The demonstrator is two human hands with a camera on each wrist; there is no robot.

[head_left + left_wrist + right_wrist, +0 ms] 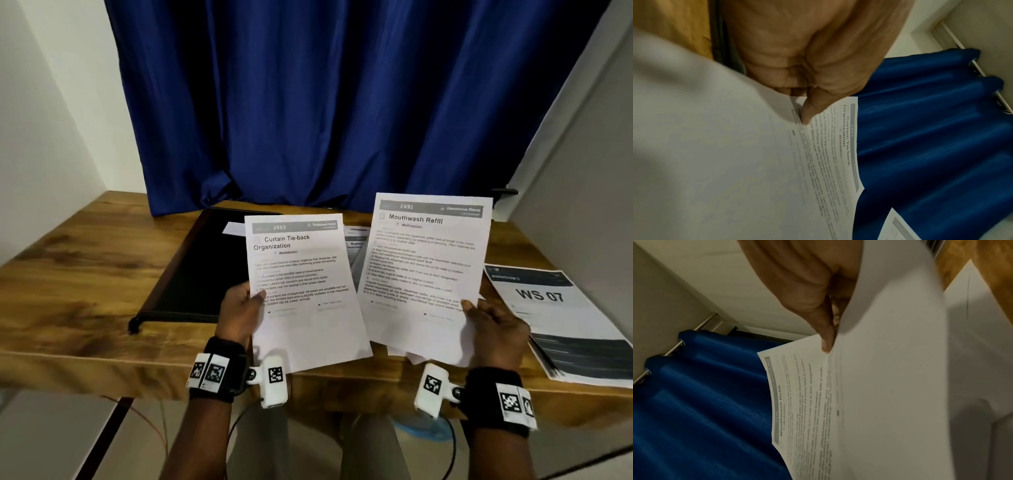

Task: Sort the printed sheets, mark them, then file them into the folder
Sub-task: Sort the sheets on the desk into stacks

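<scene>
My left hand [244, 301] pinches the left edge of a printed sheet headed "Curtain Tie-back Organization" [301, 284], thumb on its face; the same sheet [826, 162] fills the left wrist view. My right hand [493, 325] grips a small stack topped by the "Mouthwash Refill" sheet [424, 267], thumb on the right edge, and that sheet [818, 402] shows in the right wrist view. Both are held tilted above the wooden table [85, 274]. A black folder [202, 270] lies flat behind the left sheet. More printed sheets [356, 246] lie between the two held ones, mostly hidden.
A booklet marked "WS 07" [561, 318] lies at the table's right front corner. A blue curtain [342, 102] hangs behind the table, with white walls on both sides. A small white slip [234, 228] rests on the folder.
</scene>
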